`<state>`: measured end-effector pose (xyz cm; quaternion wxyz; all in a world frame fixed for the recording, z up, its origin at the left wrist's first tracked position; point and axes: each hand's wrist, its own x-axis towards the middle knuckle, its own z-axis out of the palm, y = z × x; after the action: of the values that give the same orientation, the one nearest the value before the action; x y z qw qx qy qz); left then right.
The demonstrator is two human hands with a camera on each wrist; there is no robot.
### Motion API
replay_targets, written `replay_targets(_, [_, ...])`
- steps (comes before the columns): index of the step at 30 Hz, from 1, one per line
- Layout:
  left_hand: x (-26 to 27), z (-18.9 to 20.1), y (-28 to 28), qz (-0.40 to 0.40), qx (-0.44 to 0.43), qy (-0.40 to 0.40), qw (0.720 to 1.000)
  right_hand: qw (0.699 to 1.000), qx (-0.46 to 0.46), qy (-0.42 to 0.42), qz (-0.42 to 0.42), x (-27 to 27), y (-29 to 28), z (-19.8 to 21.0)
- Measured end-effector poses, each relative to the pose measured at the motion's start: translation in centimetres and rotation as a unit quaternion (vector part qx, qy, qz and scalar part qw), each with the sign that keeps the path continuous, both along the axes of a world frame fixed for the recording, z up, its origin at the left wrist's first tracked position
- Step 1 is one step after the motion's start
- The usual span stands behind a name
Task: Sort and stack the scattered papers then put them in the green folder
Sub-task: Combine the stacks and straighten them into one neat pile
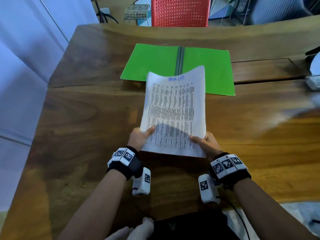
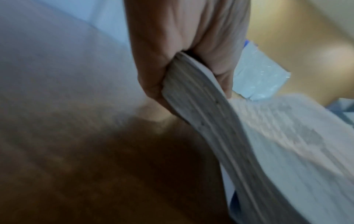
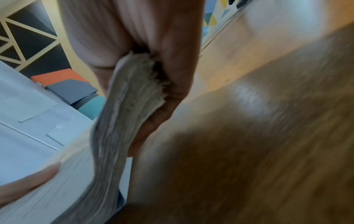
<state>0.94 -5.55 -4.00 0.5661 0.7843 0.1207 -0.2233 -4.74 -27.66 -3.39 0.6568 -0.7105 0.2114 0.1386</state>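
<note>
A stack of printed papers [image 1: 173, 108], blue handwriting on the top sheet, is held above the wooden table [image 1: 78, 110] by both hands. My left hand [image 1: 140, 137] grips the stack's near left corner, thumb on top. My right hand [image 1: 204, 141] grips the near right corner the same way. The far end of the stack bows and overlaps the near edge of the green folder [image 1: 155, 61], which lies open and flat on the table. In the left wrist view the paper edges [image 2: 201, 98] sit pinched between thumb and fingers [image 2: 153, 68]. The right wrist view shows the stack's edge [image 3: 130, 94] clamped in the hand [image 3: 172, 75].
A red perforated chair [image 1: 180, 11] stands behind the table's far edge. White objects [image 1: 314, 75] lie at the table's right edge. A seam [image 1: 259, 80] runs across the tabletop near the folder. A wall [image 1: 26, 49] is on the left.
</note>
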Motion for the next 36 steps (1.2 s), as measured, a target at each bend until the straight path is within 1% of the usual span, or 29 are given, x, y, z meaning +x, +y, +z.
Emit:
replay_targets(2, [0.1, -0.4, -1.1, -0.025, -0.004, 0.051, 0.998, 0.999, 0.007, 0.043, 0.009, -0.1, -1.3, 0.0])
replay_targets(4, [0.1, -0.2, -2.2, -0.024, -0.019, 0.102, 0.994, 0.997, 0.028, 0.076, 0.011, 0.0, -2.7, -0.1])
replay_targets(7, [0.1, 0.5, -3.5, -0.034, -0.005, 0.138, 0.990, 0.993, 0.046, 0.105, 0.036, 0.4, -4.2, 0.2])
replay_targets(9, [0.1, 1.0, -4.3, -0.038, -0.005, 0.125, 0.991, 0.991, 0.064, 0.111, 0.048, 0.4, -5.3, 0.4])
replay_targets(11, [-0.3, 1.7, -5.2, -0.040, -0.025, 0.100, 0.994, 0.991, 0.082, 0.101, 0.045, 0.1, -6.8, 0.7])
replay_targets(13, [-0.8, 2.5, -6.0, -0.045, -0.043, 0.079, 0.995, 0.990, 0.107, 0.081, 0.042, -0.3, -8.3, 1.2])
replay_targets(15, [-0.8, 3.8, -7.0, -0.039, -0.063, 0.060, 0.995, 0.989, 0.136, 0.044, 0.035, -0.6, -9.9, 1.9])
replay_targets(18, [0.8, 5.8, -9.3, -0.019, -0.096, 0.030, 0.995, 0.983, 0.180, -0.011, 0.018, 0.2, -12.0, 3.6])
replay_targets(20, [2.5, 7.5, -11.2, -0.019, -0.113, 0.000, 0.993, 0.977, 0.204, -0.061, -0.005, 1.5, -13.5, 4.9])
replay_targets(22, [5.0, 8.7, -13.3, -0.007, -0.129, -0.017, 0.991, 0.972, 0.213, -0.091, -0.045, 3.7, -15.0, 6.1])
replay_targets(23, [6.2, 9.2, -14.2, 0.003, -0.134, -0.020, 0.991, 0.970, 0.211, -0.106, -0.064, 4.9, -15.8, 6.6])
replay_targets(25, [8.9, 9.2, -15.5, 0.039, -0.144, -0.032, 0.988, 0.963, 0.220, -0.140, -0.065, 7.4, -17.0, 6.9])
replay_targets(26, [10.0, 8.8, -15.8, 0.076, -0.170, -0.024, 0.982, 0.961, 0.222, -0.151, -0.068, 8.5, -17.6, 6.8])
replay_targets(27, [11.1, 8.3, -16.2, 0.130, -0.196, -0.009, 0.972, 0.960, 0.222, -0.153, -0.082, 9.6, -18.1, 6.7])
replay_targets(28, [12.2, 7.4, -16.2, 0.187, -0.198, 0.003, 0.962, 0.958, 0.225, -0.147, -0.103, 10.7, -18.6, 6.7])
replay_targets(29, [13.0, 6.7, -16.2, 0.237, -0.170, 0.013, 0.956, 0.954, 0.233, -0.143, -0.122, 11.7, -19.0, 6.7])
replay_targets(31, [14.5, 4.9, -15.6, 0.280, -0.072, 0.025, 0.957, 0.947, 0.251, -0.142, -0.140, 13.7, -19.8, 6.4])
replay_targets(32, [15.3, 4.0, -15.4, 0.287, -0.039, 0.029, 0.957, 0.946, 0.253, -0.140, -0.145, 14.6, -20.0, 6.0])
replay_targets(36, [17.8, 2.0, -14.8, 0.307, 0.016, 0.067, 0.949, 0.950, 0.245, -0.132, -0.142, 17.4, -20.8, 4.5])
